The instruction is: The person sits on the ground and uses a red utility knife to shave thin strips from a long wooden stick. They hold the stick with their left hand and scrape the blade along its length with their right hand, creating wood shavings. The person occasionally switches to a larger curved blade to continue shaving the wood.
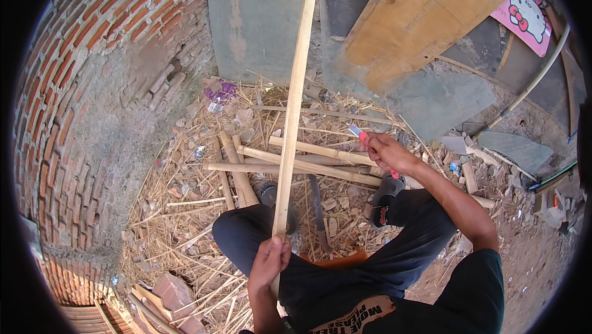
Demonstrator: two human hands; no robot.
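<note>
My left hand [269,261] is closed round the lower end of a long, pale split-bamboo strip [295,100]. The strip rises from my lap, past my left knee, toward the board at the back. Off to the right, my right hand [388,151] grips a red box cutter [363,136] with its blade out, pointing up and left. The cutter is apart from the strip. Between my feet, a dark, curved blade with a handle [318,211] lies on the ground.
Several split bamboo pieces [314,166] lie crossed before my feet, among shavings and rubble. A brick wall [68,143] stands at the left. Leaning at the back are a grey-green board [259,26] and a brown wooden panel [419,20]. A pink cartoon-cat panel [524,20] is far right.
</note>
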